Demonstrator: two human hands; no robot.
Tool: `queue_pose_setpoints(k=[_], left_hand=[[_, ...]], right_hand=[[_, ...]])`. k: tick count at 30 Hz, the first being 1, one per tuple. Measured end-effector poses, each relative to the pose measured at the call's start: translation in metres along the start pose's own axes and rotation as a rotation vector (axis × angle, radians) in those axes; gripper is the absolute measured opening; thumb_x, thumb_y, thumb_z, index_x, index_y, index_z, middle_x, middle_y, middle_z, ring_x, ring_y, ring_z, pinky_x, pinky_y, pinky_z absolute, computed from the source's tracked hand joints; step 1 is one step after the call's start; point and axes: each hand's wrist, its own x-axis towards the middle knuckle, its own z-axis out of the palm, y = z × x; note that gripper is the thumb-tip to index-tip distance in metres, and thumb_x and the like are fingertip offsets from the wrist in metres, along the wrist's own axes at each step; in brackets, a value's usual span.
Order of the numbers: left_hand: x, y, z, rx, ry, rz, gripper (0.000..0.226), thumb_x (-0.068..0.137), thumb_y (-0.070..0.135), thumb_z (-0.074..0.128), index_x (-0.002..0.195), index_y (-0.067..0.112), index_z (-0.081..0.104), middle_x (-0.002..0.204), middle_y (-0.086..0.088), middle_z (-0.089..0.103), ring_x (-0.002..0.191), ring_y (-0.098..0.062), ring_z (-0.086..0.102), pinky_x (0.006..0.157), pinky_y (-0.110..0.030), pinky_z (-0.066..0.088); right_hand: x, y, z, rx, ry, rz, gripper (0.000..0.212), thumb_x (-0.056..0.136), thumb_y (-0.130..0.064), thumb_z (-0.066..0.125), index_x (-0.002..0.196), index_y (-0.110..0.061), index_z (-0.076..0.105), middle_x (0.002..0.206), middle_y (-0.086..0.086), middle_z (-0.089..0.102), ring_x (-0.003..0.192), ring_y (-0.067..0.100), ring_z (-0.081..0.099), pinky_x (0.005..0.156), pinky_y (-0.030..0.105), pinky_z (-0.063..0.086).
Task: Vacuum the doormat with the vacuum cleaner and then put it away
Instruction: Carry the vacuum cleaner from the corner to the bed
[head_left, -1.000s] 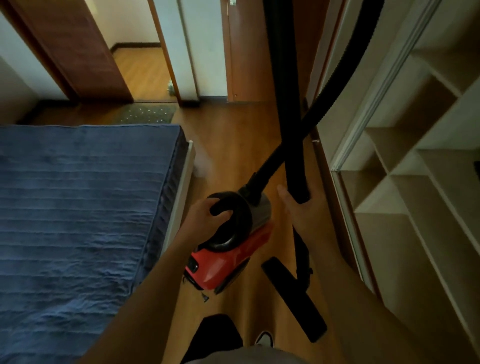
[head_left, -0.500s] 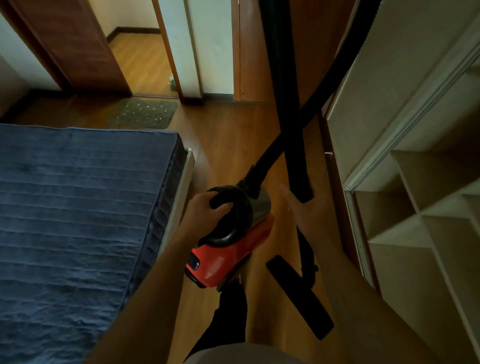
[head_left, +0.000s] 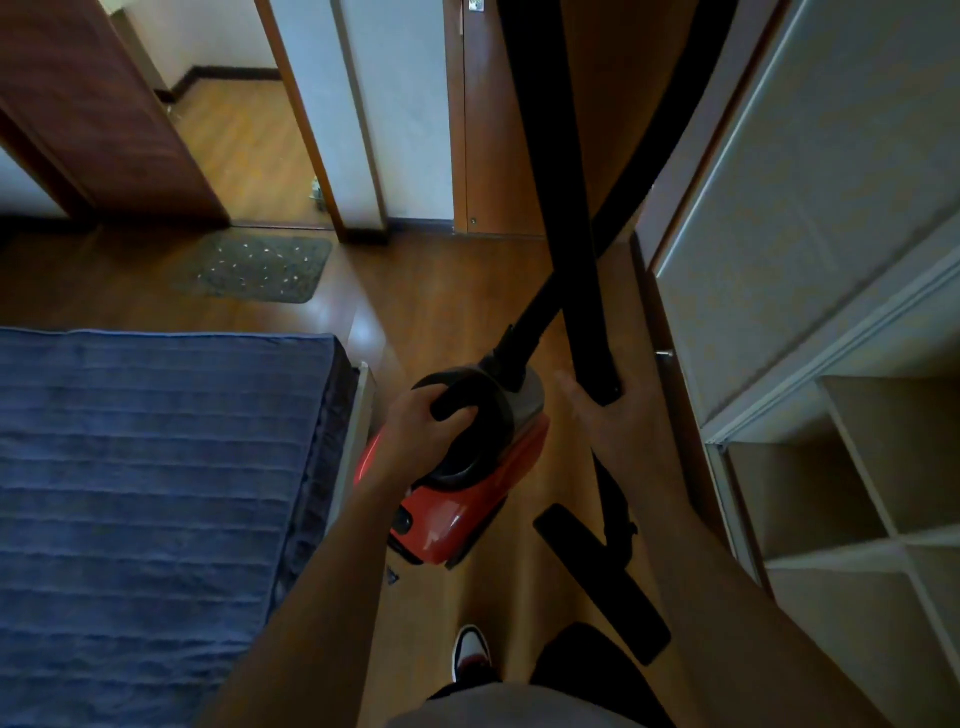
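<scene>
Not yet reached: dark speckled doormat (head_left: 254, 267), flat at the far edge of the wooden floor (head_left: 426, 291). Well short of it, red-and-black canister vacuum cleaner (head_left: 467, 504), handle wrapped in left hand (head_left: 423, 431); black wand (head_left: 563, 208) clasped in right hand (head_left: 623, 426). Vacuuming, storing apparently both ahead.

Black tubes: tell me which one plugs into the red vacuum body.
The curved hose joins the red vacuum body; the straight wand is gripped by the right hand and runs down to the floor nozzle.
</scene>
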Motion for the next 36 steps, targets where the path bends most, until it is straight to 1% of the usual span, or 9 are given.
queue_pose_setpoints(k=[3, 8, 11, 15, 20, 23, 30, 34, 36], left_hand=[[0.045, -0.001, -0.006, 0.021, 0.031, 0.004, 0.016, 0.09, 0.027, 0.069, 0.075, 0.029, 0.063, 0.067, -0.002, 0.066, 0.059, -0.015, 0.063, 0.05, -0.026, 0.044], [0.12, -0.003, -0.002, 0.02, 0.079, -0.03, 0.017, 0.09, 0.027, 0.068, 0.076, 0.019, 0.065, 0.06, 0.001, 0.061, 0.052, -0.014, 0.059, 0.047, -0.021, 0.039], [0.172, 0.0, 0.005, 0.0, 0.113, -0.049, 0.016, 0.089, 0.026, 0.069, 0.077, 0.016, 0.067, 0.061, 0.0, 0.061, 0.054, -0.014, 0.058, 0.049, -0.023, 0.04], [0.25, 0.01, 0.017, -0.02, 0.168, -0.074, 0.024, 0.089, 0.022, 0.069, 0.067, 0.026, 0.06, 0.054, 0.009, 0.052, 0.047, -0.004, 0.049, 0.046, -0.015, 0.034], [0.342, 0.032, 0.026, -0.007, 0.226, -0.15, 0.034, 0.087, 0.019, 0.071, 0.062, 0.035, 0.054, 0.05, 0.013, 0.051, 0.046, 0.001, 0.051, 0.046, -0.012, 0.033], [0.389, 0.041, 0.026, -0.043, 0.267, -0.176, 0.033, 0.086, 0.019, 0.072, 0.063, 0.037, 0.057, 0.053, 0.014, 0.055, 0.049, 0.002, 0.053, 0.048, -0.011, 0.036], [0.469, 0.039, 0.01, -0.074, 0.383, -0.232, 0.03, 0.085, 0.018, 0.073, 0.064, 0.033, 0.059, 0.05, 0.014, 0.054, 0.046, -0.003, 0.05, 0.051, -0.025, 0.039], [0.509, 0.024, -0.003, -0.088, 0.462, -0.267, 0.006, 0.085, 0.016, 0.074, 0.08, 0.017, 0.071, 0.056, 0.012, 0.056, 0.05, -0.008, 0.052, 0.053, -0.033, 0.046], [0.531, 0.014, -0.015, -0.093, 0.506, -0.289, 0.007, 0.085, 0.018, 0.074, 0.087, 0.011, 0.073, 0.056, 0.011, 0.056, 0.05, -0.009, 0.052, 0.055, -0.037, 0.049]], right_hand=[[0.047, 0.012, 0.012, 0.007, 0.003, -0.01, 0.013, 0.093, -0.017, 0.076, 0.096, -0.009, 0.066, 0.085, 0.009, 0.066, 0.077, 0.005, 0.065, 0.07, 0.013, 0.051], [0.132, 0.044, 0.03, 0.023, -0.04, -0.044, 0.02, 0.092, -0.023, 0.076, 0.084, -0.014, 0.061, 0.074, 0.01, 0.057, 0.072, 0.025, 0.06, 0.068, 0.029, 0.049], [0.187, 0.057, 0.036, 0.012, -0.013, -0.078, 0.024, 0.091, -0.019, 0.077, 0.078, -0.022, 0.058, 0.072, 0.008, 0.054, 0.071, 0.03, 0.058, 0.065, 0.027, 0.048], [0.269, 0.073, 0.039, 0.025, -0.037, -0.048, 0.041, 0.091, -0.026, 0.077, 0.069, -0.05, 0.052, 0.062, -0.014, 0.05, 0.059, 0.01, 0.051, 0.061, 0.024, 0.044], [0.378, 0.09, 0.03, 0.026, -0.133, -0.042, 0.025, 0.091, -0.032, 0.076, 0.077, -0.035, 0.055, 0.063, -0.012, 0.049, 0.057, 0.015, 0.05, 0.057, 0.032, 0.042], [0.432, 0.089, 0.032, 0.072, -0.172, -0.075, 0.027, 0.092, -0.026, 0.075, 0.076, -0.028, 0.053, 0.061, -0.012, 0.046, 0.054, 0.009, 0.046, 0.054, 0.025, 0.039], [0.526, 0.082, 0.064, 0.033, -0.261, -0.089, 0.031, 0.089, -0.019, 0.078, 0.077, -0.033, 0.055, 0.063, -0.02, 0.055, 0.056, 0.002, 0.05, 0.053, 0.012, 0.039], [0.573, 0.09, 0.098, -0.007, -0.303, -0.081, 0.031, 0.088, -0.027, 0.08, 0.075, -0.04, 0.054, 0.065, -0.018, 0.055, 0.058, 0.006, 0.052, 0.058, 0.029, 0.045], [0.596, 0.094, 0.118, -0.002, -0.359, -0.087, 0.031, 0.088, -0.029, 0.079, 0.074, -0.041, 0.054, 0.062, -0.015, 0.052, 0.057, 0.008, 0.051, 0.057, 0.03, 0.044]])
